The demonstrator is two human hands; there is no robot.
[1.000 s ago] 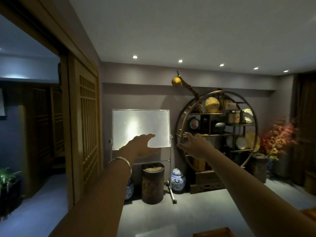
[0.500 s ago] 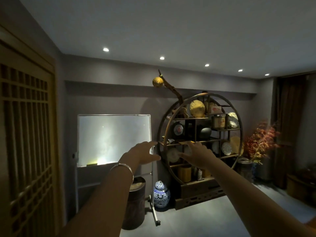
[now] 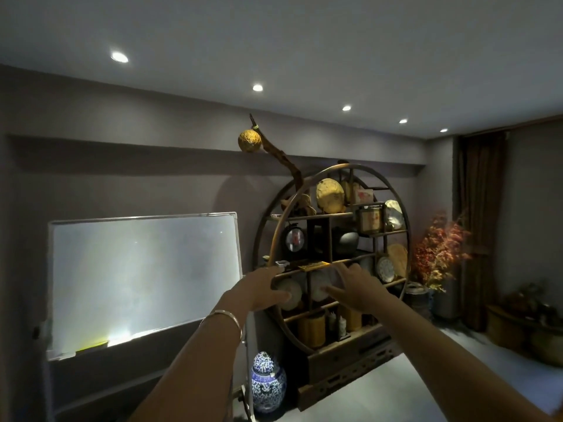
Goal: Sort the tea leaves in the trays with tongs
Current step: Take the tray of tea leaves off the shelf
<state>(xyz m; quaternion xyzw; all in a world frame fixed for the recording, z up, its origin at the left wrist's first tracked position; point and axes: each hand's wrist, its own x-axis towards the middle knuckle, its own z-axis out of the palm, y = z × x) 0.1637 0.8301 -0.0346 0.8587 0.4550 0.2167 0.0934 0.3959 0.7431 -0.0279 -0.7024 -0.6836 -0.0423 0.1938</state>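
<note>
Nearest to me are my two forearms, stretched out ahead into the room; the left wrist carries a thin bangle (image 3: 227,318). My left hand (image 3: 259,289) is held flat with the fingers extended and holds nothing, and my right hand (image 3: 355,289) is the same — fingers spread and relaxed, nothing in its grasp. Neither touches anything that I can make out; they hang in the air in front of the shelf. Of the task's own things I see none: no trays, no tea leaves, no tongs anywhere in this view, so I judge the sorting has not begun and this is only the lead-in. The next move, as I read it, calls for tipping my view down and finding the work surface and the tongs before either hand can close on anything. Beyond the hands stands a round wooden display shelf (image 3: 332,257) crowded with plates, tins and jars, a twisted branch with a golden ball (image 3: 249,141) rising from its top. A blue-and-white jar (image 3: 268,383) sits on the floor at its foot, a whiteboard (image 3: 143,278) stands to the left, and red foliage (image 3: 441,248) and a dark curtain (image 3: 478,226) fill the right — the room is dim, which will make fine leaf work harder.
</note>
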